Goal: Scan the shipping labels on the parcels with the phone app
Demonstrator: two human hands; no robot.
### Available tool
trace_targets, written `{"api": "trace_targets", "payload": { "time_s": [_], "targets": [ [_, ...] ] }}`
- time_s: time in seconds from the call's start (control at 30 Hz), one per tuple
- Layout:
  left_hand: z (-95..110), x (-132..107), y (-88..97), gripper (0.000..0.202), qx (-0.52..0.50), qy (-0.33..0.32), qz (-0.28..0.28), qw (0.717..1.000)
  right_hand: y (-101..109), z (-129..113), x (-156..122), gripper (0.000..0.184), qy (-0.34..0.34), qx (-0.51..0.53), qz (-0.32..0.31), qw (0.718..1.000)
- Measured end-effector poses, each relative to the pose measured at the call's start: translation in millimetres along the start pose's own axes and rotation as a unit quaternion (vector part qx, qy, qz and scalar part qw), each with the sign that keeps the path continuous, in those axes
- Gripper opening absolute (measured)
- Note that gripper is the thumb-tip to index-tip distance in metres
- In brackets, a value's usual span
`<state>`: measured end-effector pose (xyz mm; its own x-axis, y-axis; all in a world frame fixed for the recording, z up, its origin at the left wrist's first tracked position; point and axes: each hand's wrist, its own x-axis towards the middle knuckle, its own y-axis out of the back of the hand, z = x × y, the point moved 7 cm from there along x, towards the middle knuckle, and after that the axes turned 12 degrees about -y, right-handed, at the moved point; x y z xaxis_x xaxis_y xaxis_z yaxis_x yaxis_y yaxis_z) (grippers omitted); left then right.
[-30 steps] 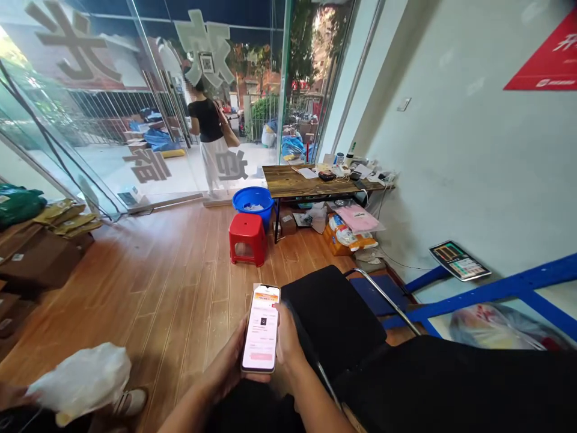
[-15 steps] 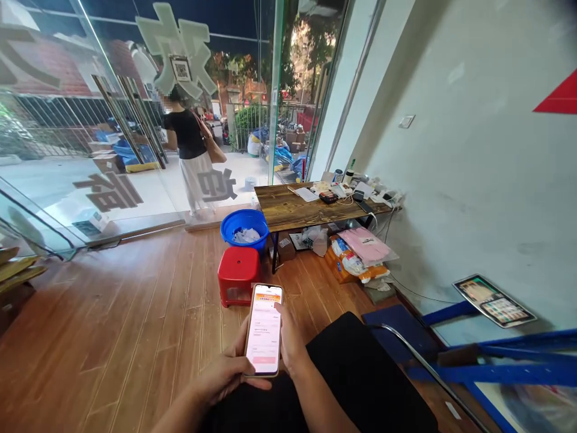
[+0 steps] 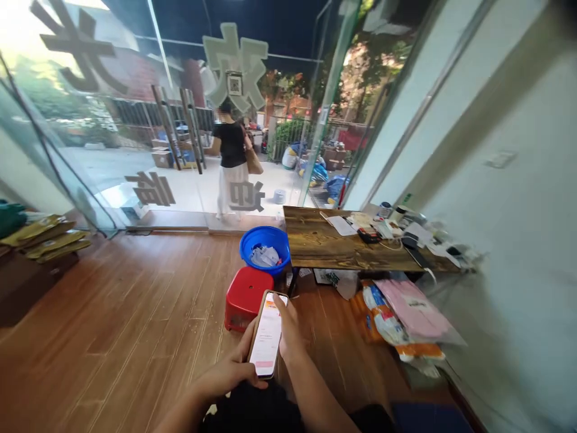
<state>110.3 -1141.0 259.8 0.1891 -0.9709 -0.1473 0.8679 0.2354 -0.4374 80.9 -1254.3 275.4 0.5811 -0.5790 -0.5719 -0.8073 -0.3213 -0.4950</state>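
Observation:
A lit smartphone in a case is held upright over my lap, between both hands. My left hand is closed round its left edge and lower corner, the thumb across the bottom. Along the right edge my right hand supports it, with the thumb over the upper part of the screen. The page shows an orange banner and a pink button; its text is too small to read. Just beyond the phone stands a red plastic stool.
A blue basin with crumpled pale scraps stands by a wooden table bearing papers and small devices. Bagged pink goods lie below its right end. Parcels are stacked at left. Beyond the glass front stands a person.
My view has turned to the left, so the table and door have shifted rightward. The phone is slightly more tilted; my right thumb has moved up on the screen.

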Motion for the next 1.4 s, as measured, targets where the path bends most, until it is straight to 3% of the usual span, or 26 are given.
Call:
{"api": "trace_targets", "payload": {
  "time_s": [0.1,0.17,0.27,0.4,0.47,0.53,0.6,0.73,0.93,1.07,1.17,1.23,1.4],
  "targets": [
    [6.5,14.0,5.3,0.124,-0.067,-0.016,0.046,0.997,-22.8,-2.8,17.4,0.064,-0.106,-0.005,-0.117,0.987],
    [11.9,23.1,5.8,0.126,-0.108,-0.043,0.066,0.991,-33.0,-8.0,27.6,0.065,-0.140,-0.041,-0.172,0.974],
    [14.1,35.9,8.6,0.127,-0.147,-0.075,0.115,0.980,-37.0,-10.8,48.7,0.066,-0.161,-0.103,-0.186,0.964],
    [11.9,43.8,16.4,0.124,-0.162,-0.099,0.202,0.961,-41.6,5.0,69.5,0.070,-0.240,-0.151,-0.202,0.937],
    [14.1,40.9,20.6,0.126,-0.172,-0.123,0.241,0.947,-48.2,8.5,74.1,0.072,-0.240,-0.185,-0.230,0.925],
    [16.2,33.0,23.7,0.126,-0.191,-0.147,0.271,0.932,-58.4,7.8,74.9,0.071,-0.190,-0.249,-0.279,0.907],
    [16.1,19.6,27.7,0.122,-0.210,-0.177,0.310,0.910,-69.1,12.3,70.2,0.066,-0.143,-0.320,-0.339,0.873],
    [5.6,-16.5,35.1,0.110,-0.220,-0.237,0.397,0.859,-80.8,41.6,47.7,0.054,-0.109,-0.402,-0.418,0.807],
    [-9.4,-80.4,28.8,0.107,-0.184,-0.317,0.496,0.787,-86.4,92.2,-8.2,0.048,-0.098,-0.447,-0.443,0.771],
    [-16.8,-134.3,4.9,0.105,-0.178,-0.339,0.515,0.767,-95.5,118.8,-58.2,0.039,-0.078,-0.453,-0.487,0.743],
    [-23.9,-188.6,-16.4,0.106,-0.163,-0.379,0.522,0.746,-99.7,145.8,-105.6,0.039,-0.099,-0.436,-0.510,0.735],
    [-31.7,-230.5,-32.1,0.106,-0.151,-0.392,0.540,0.729,-99.5,169.8,-145.4,0.040,-0.131,-0.414,-0.534,0.726],
    [-58.9,-335.1,-79.6,0.105,-0.136,-0.403,0.594,0.682,-83.7,239.9,-251.1,0.050,-0.204,-0.395,-0.597,0.668]
  ]
}}
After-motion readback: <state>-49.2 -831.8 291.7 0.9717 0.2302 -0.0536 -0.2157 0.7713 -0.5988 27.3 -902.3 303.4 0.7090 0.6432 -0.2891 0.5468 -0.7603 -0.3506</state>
